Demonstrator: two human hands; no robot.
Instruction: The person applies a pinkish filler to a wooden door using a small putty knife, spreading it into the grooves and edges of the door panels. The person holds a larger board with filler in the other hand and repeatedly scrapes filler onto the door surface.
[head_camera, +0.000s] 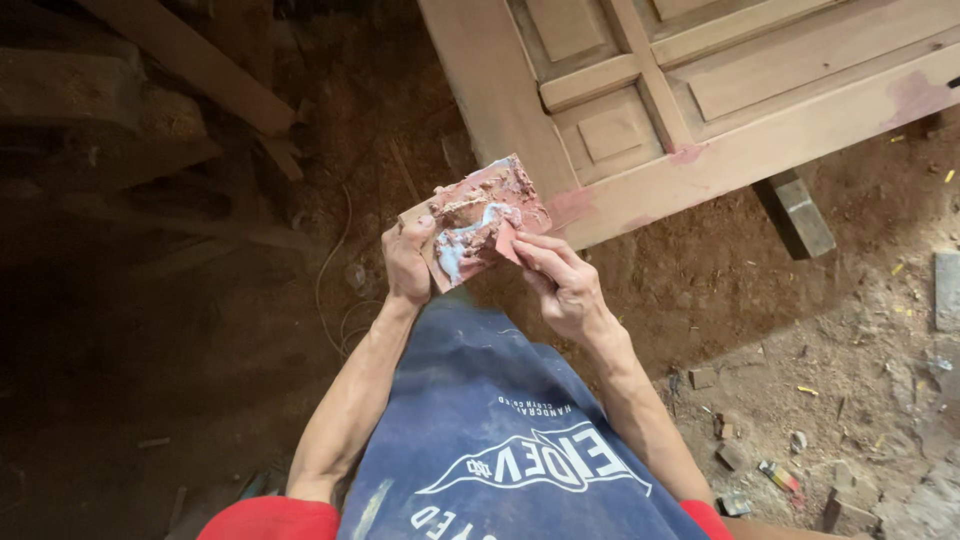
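Gripping a small putty-caked board (478, 222) at centre frame, the left hand (407, 262) clamps its lower edge. The right hand (560, 285) pinches a thin scraper (508, 243) against it. The board looks light and stiff, its filler soft, best held by bare edges.

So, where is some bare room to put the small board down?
The left hand holds the putty board; the right hand holds a small scraper against it. Bare dirt lies between the door panel and the wood scraps at lower right. The left is dark and crowded with planks; a cord crosses there.
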